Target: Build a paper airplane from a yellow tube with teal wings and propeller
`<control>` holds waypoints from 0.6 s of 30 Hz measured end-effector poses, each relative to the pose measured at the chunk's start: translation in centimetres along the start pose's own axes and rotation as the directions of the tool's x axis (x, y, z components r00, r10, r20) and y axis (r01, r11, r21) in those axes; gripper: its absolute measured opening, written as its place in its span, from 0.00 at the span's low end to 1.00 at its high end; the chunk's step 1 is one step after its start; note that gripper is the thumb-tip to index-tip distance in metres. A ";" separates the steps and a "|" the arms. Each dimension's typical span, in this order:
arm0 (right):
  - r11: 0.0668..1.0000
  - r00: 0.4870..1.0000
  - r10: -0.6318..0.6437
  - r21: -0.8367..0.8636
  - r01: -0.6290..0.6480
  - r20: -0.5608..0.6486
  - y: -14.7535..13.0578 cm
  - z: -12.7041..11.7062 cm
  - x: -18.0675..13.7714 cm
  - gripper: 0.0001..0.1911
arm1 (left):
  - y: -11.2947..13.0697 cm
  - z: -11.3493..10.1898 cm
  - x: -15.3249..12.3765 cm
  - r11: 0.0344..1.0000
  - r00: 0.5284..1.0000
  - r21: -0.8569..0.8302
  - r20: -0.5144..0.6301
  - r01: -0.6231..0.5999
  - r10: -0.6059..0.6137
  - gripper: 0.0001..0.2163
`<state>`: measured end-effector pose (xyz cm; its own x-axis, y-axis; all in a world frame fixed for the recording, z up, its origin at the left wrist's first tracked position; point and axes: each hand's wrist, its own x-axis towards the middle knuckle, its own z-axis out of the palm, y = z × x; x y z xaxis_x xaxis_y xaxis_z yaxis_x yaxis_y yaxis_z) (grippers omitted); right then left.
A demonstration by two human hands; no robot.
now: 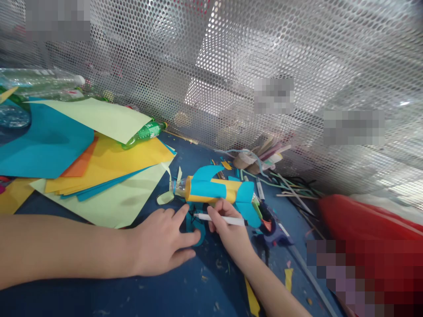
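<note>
My left hand (163, 242) lies flat on the dark blue table (185, 290), fingers spread, pressing a small blue paper piece (194, 225) down. My right hand (228, 229) is closed around a white pen (220, 219), its tip pointing left over that paper piece. Just behind both hands lies a plastic bottle wrapped in yellow and blue paper with blue fins (214, 189), on its side, cap end to the left.
A pile of coloured paper sheets (99, 167) covers the left of the table, with a green bottle (145, 132) and a clear bottle (39, 81) at its back. Tape rolls, sticks and paper scraps (264, 160) lie behind the craft. A perforated metal wall (231, 66) stands behind; red fabric (363, 220) right.
</note>
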<state>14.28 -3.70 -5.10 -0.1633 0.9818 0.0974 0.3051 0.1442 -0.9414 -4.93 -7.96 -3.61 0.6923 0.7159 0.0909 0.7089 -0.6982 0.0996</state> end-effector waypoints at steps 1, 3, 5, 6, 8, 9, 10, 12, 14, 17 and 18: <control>1.000 1.000 -0.004 0.000 0.004 0.002 0.0 0.0 0.0 0.15 | 0.0 0.0 0.0 1.000 1.000 0.001 0.002 0.002 -0.002 0.17; 1.000 1.000 -0.012 -0.005 0.012 0.004 0.1 0.0 0.0 0.15 | 0.0 0.0 0.0 1.000 1.000 0.002 -0.003 0.007 -0.007 0.17; 1.000 1.000 -0.014 -0.007 0.014 0.006 0.1 -0.1 0.0 0.15 | 0.0 0.1 -0.1 1.000 1.000 -0.001 -0.012 0.011 -0.011 0.17; 1.000 1.000 -0.014 -0.007 0.015 0.007 0.1 -0.1 -0.1 0.15 | 0.0 0.1 -0.1 1.000 1.000 -0.003 -0.018 0.011 -0.011 0.17; 1.000 1.000 -0.014 -0.003 0.014 0.009 0.1 -0.1 -0.1 0.15 | 0.0 0.1 -0.1 1.000 1.000 -0.007 -0.022 0.010 -0.010 0.17; 1.000 1.000 -0.013 -0.002 0.013 0.009 0.0 -0.1 -0.1 0.15 | 0.0 0.1 -0.1 1.000 1.000 -0.008 -0.020 0.008 -0.008 0.17; 1.000 1.000 -0.012 -0.002 0.012 0.009 0.0 -0.1 -0.1 0.15 | 0.0 0.1 -0.1 1.000 1.000 -0.008 -0.020 0.007 -0.007 0.17; 1.000 1.000 -0.012 -0.003 0.012 0.003 0.0 -0.1 -0.1 0.15 | 0.0 0.2 -0.1 1.000 1.000 -0.009 -0.027 0.004 -0.004 0.17; 1.000 1.000 -0.014 -0.002 0.014 -0.006 0.0 -0.1 -0.1 0.15 | 0.0 0.2 -0.1 1.000 0.999 -0.009 -0.039 0.002 -0.002 0.17; 1.000 1.000 -0.010 0.004 0.010 -0.001 -0.1 0.0 -0.1 0.15 | 0.0 0.2 -0.2 1.000 0.999 -0.005 -0.040 0.002 -0.003 0.17; 1.000 1.000 -0.005 0.005 0.005 0.001 -0.1 0.0 -0.1 0.15 | 0.0 0.2 -0.2 1.000 0.999 -0.002 -0.039 0.003 -0.003 0.17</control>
<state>14.27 -3.78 -5.02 -0.1661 0.9809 0.1016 0.2994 0.1484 -0.9425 -5.06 -8.08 -3.86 0.6845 0.7176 0.1287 0.7107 -0.6961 0.1019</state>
